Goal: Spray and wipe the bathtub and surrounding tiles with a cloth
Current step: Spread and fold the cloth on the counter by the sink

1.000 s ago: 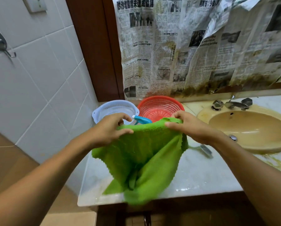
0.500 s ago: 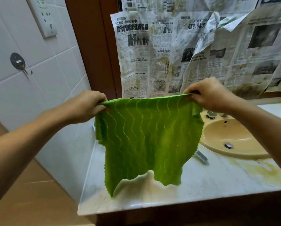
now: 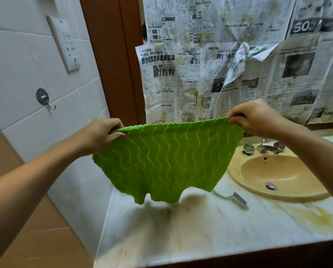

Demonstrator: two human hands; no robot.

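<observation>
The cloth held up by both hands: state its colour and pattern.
Bright green cloth with paler wavy lines, seen in the head view.

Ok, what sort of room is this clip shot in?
A bathroom, most likely: a yellowish sink with a tap set in a stained counter, beside white wall tiles. No bathtub is in view.

Stained newspaper sheets [image 3: 190,84] across the wall behind a pale marble countertop [image 3: 210,238]. Set into it at right, a beige washbasin [image 3: 283,176] with a chrome tap [image 3: 268,148] at its back rim. Just beside the basin, a small tool with a pale green handle [image 3: 238,199]; yellowish stain [image 3: 320,219] nearby. On the left wall, a metal hook [image 3: 44,98] below a white socket plate [image 3: 65,45], near a brown wooden frame [image 3: 111,55].
</observation>
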